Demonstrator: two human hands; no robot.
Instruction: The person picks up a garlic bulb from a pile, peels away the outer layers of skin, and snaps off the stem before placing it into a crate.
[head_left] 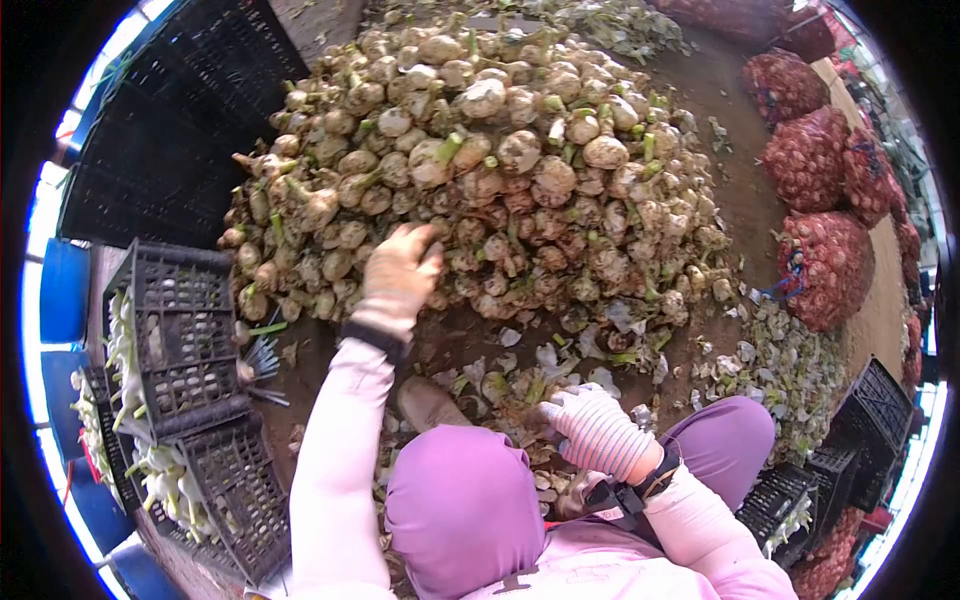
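From the head camera, a large heap of bulbs (480, 170) filled the middle of the view: pale, rounded bulbs smeared with brown soil, many with short green stem stubs. It lay on the dirt floor (740, 200), straight in front of the seated person.

The left hand (400, 272), in a soiled glove, reached to the near edge of the heap, its fingers (425, 245) curled down onto the bulbs; whether they had closed on one could not be told. The right hand (592, 428), in a striped glove, sat low by the purple-clad knee (460, 500), fingers clenched around something small at its left edge that was too hidden to name.

The fisheye lens bent and darkened the edges, cutting off the outer things. Peelings and trimmings (780, 360) littered the floor between the heap and the person. Black plastic crates (180, 330) stood at left, holding pale trimmed stalks (160, 480). Red mesh sacks (825, 265), packed full, lined the right side, and more black crates (870, 410) sat at lower right.
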